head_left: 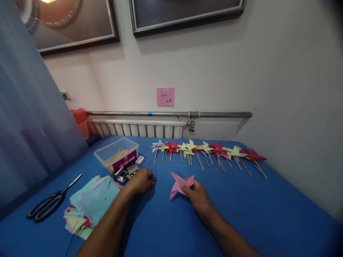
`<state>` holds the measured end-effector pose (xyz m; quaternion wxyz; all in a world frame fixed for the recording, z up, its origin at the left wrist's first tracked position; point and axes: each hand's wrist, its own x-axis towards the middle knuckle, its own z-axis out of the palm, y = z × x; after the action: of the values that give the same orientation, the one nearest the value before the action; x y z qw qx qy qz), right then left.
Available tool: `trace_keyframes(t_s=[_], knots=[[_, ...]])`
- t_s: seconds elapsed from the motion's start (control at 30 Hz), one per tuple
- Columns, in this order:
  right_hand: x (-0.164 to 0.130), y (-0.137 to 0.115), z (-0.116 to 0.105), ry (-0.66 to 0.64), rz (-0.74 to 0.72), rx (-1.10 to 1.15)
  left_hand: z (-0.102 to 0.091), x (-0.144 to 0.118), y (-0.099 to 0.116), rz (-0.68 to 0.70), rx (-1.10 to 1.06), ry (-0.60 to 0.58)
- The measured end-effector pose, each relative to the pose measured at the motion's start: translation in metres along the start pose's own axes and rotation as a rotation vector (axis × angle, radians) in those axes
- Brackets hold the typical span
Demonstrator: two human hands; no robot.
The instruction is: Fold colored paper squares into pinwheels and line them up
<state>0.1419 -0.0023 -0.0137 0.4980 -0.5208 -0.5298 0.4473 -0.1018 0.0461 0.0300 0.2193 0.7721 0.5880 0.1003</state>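
Note:
My right hand (197, 194) holds a folded pink paper pinwheel (179, 185) just above the blue table (241, 214). My left hand (141, 180) rests on the table with its fingers curled, right beside a small pile of metal binder clips (125, 172). Whether it holds a small item is hidden. Behind the clips stands a clear plastic box (118, 154) with wooden sticks in it.
A row of several finished pinwheels on sticks (209, 150) lies along the far side of the table. A stack of coloured paper squares (89, 205) and black scissors (50, 202) lie at the left. A radiator and pipe (166, 114) run along the wall.

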Motion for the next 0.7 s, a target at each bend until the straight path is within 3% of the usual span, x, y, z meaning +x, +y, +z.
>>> trace_keyframes(t_s=[0.37,0.7], knots=[[0.005,0.006,-0.001,-0.020,0.005,-0.015,0.005,0.000,0.009,0.007,0.126,-0.016],[0.004,0.006,0.000,-0.009,0.005,0.015,0.010,-0.009,0.026,0.068,0.185,0.093]])
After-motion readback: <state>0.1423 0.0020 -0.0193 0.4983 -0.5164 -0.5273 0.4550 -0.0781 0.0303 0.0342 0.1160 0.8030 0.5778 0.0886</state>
